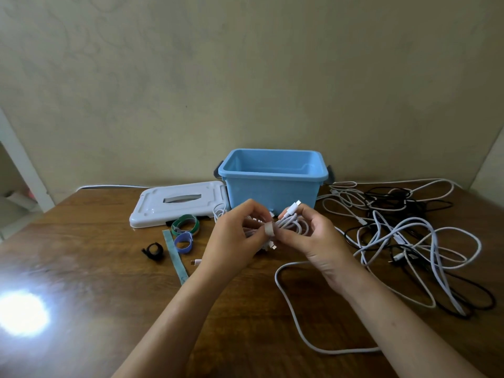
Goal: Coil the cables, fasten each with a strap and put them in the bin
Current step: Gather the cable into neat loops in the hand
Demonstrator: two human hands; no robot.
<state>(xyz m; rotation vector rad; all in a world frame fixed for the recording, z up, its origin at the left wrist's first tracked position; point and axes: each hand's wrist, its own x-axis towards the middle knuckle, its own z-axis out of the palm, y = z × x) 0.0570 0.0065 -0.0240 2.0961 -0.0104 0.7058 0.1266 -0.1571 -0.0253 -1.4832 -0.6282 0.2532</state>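
Strapping step: left hand (234, 238) and right hand (305, 236) both grip white cable coil (293, 225), pinching pink strap (269, 229); next, drop in blue bin (272, 174) at 12 o'clock

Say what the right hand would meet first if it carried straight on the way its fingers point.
The right hand points up and left toward the left hand, so it would likely meet that hand's fingers first, across the coiled white cable that both hold. Depth is unclear.
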